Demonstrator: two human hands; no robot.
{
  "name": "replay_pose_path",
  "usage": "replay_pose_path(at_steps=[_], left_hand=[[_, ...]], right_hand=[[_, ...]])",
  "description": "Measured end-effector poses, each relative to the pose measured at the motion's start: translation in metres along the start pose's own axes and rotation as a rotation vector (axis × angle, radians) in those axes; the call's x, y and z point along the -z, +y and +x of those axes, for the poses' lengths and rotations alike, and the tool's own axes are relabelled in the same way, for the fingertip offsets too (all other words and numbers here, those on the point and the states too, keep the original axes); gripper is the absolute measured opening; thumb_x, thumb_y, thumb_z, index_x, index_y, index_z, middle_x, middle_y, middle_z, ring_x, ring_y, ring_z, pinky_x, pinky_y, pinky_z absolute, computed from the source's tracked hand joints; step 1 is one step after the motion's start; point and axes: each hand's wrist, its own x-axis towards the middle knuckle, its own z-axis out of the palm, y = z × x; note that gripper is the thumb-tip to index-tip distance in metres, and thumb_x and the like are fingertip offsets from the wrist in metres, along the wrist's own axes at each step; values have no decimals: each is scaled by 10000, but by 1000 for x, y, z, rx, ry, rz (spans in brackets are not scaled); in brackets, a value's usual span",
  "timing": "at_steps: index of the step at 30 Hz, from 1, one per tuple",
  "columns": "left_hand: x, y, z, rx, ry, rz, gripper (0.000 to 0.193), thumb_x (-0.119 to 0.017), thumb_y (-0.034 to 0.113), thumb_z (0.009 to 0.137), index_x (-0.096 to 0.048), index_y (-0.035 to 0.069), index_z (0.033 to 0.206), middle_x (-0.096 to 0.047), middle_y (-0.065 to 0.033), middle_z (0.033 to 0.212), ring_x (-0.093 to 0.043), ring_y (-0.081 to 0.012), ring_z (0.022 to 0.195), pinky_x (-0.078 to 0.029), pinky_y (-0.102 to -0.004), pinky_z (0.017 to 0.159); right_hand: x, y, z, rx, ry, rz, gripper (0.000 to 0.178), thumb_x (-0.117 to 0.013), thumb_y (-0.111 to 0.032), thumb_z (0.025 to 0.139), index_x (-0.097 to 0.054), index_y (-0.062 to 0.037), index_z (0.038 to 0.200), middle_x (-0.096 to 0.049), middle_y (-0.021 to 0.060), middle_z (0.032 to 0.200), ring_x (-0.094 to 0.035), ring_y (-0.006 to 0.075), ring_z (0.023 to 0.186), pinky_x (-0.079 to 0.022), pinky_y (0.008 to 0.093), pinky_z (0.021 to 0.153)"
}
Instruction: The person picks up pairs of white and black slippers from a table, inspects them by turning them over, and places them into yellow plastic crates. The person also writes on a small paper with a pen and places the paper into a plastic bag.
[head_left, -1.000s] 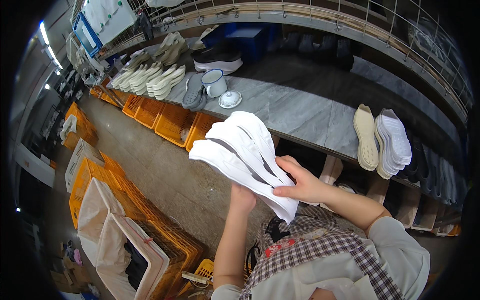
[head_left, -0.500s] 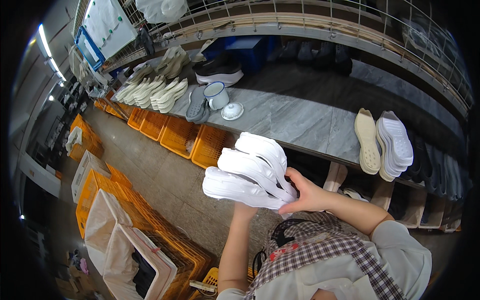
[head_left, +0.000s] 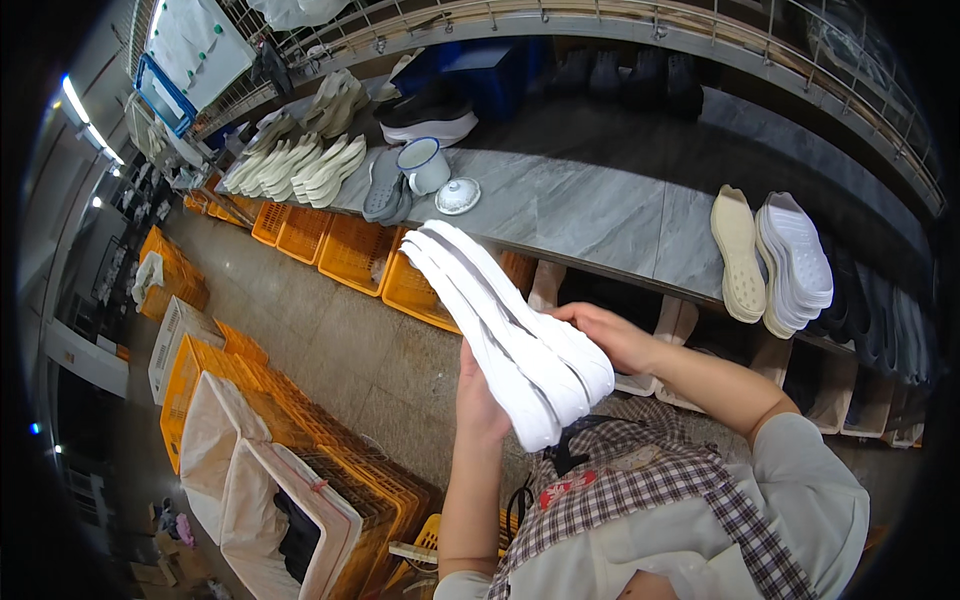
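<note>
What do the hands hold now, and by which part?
White shoe soles, stacked, held at opposite long sides by the left hand and the right hand.

Left forearm (head_left: 472,505) rises nearly straight up, the left hand (head_left: 482,405) upright and partly hidden; right forearm (head_left: 715,385) slants up leftward, the right hand (head_left: 615,338) curled inward, partly hidden too
</note>
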Motion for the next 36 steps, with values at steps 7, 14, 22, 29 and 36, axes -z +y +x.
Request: replay_pose_path(at_steps=[7, 14, 22, 29, 36], left_hand=[[20, -8, -8, 7, 118, 44, 429, -409, 282, 962, -441, -23, 1263, -566, -166, 1145, -602, -255, 985, -530, -351, 806], [27, -21, -10, -59, 128, 393, 432, -398, 305, 969, -416, -6, 1269, -571, -169, 1070, -600, -248, 982, -542, -355, 791], [36, -7, -24, 169, -359, -634, 524, -558, 289, 905, -380, 7, 1310, -483, -141, 1015, -502, -240, 848, -474, -319, 633], [20, -12, -12, -21, 207, 323, 443, -468, 272, 948, -379, -21, 1268, -512, -146, 1141, -580, -215, 987, -531, -312, 779], [17, -17, -12, -52, -148, -386, 203, -561, 164, 890, -522, 8, 1013, -491, -87, 959, -480, -159, 808, -460, -260, 671]], right_hand=[[-15, 29, -11, 50, -10, -25, 408, -580, -213, 859, -408, -58, 1195, -275, 138, 1427, -354, 234, 1250, -301, 378, 1038], [-32, 20, -15, 113, 122, -26, 581, -618, -249, 784, -389, -32, 1272, -368, 140, 1361, -428, 230, 1206, -383, 360, 993], [-9, -3, -22, -75, 246, 847, 633, -384, -400, 795, -479, -9, 1285, -600, 198, 1150, -636, 338, 958, -512, 440, 860], [-26, 26, -23, -34, 205, 247, 575, -468, -131, 803, -384, -10, 1358, -487, 137, 1297, -500, 217, 1156, -396, 337, 990], [-8, 51, -25, -171, 55, 1008, 621, -364, -333, 793, -448, 27, 1292, -573, 203, 1189, -607, 300, 1031, -468, 412, 924]])
